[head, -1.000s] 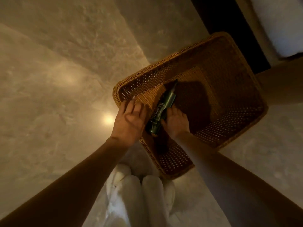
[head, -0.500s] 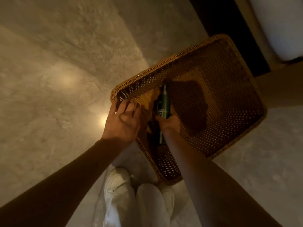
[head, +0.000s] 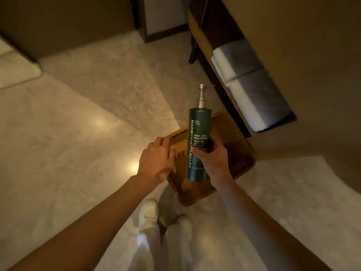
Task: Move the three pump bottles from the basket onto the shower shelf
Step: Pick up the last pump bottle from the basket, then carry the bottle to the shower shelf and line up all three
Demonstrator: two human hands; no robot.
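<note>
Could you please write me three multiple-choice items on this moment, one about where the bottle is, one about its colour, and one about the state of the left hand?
1. Where is the pump bottle?
A. Lying in the basket
B. Held above the basket
C. Standing on the floor

2. What colour is the bottle's body?
A. Dark green
B. White
C. Red

3. What is the left hand doing?
A. Gripping the bottle
B. Holding a towel
C. Open, holding nothing

Answers: 1 B, the right hand grips it upright over the wicker; 2 A, green with a silver pump; 3 C, its fingers are spread by the basket's rim.
</note>
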